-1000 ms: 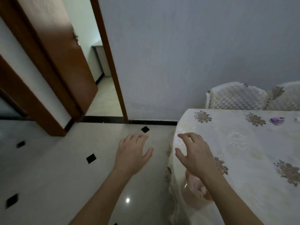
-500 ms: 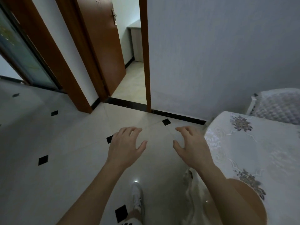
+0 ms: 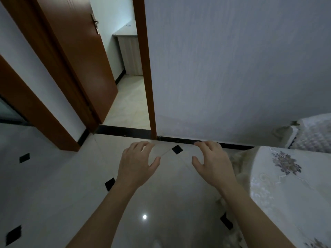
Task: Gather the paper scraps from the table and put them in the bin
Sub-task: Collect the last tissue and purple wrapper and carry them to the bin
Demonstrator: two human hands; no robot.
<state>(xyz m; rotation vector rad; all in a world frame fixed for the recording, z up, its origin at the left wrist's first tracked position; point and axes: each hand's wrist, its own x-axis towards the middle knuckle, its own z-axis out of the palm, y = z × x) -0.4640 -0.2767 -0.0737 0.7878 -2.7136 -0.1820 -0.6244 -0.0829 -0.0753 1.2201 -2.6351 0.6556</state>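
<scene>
My left hand (image 3: 137,163) and my right hand (image 3: 212,164) hover side by side over the white tiled floor, palms down, fingers spread and slightly curled, holding nothing. The table (image 3: 286,185) with its cream flowered cloth fills the lower right, just right of my right forearm. No paper scraps and no bin show in this view.
An open brown door (image 3: 86,61) and doorway (image 3: 130,97) lie ahead to the left, leading to a room with a cabinet (image 3: 130,54). A grey wall (image 3: 232,68) stands straight ahead. A padded white chair (image 3: 311,133) sits behind the table at the right edge.
The view has swung left, away from the table, so the table has slid toward the right edge and the purple scrap has left the frame. Both hands stay open and empty.
</scene>
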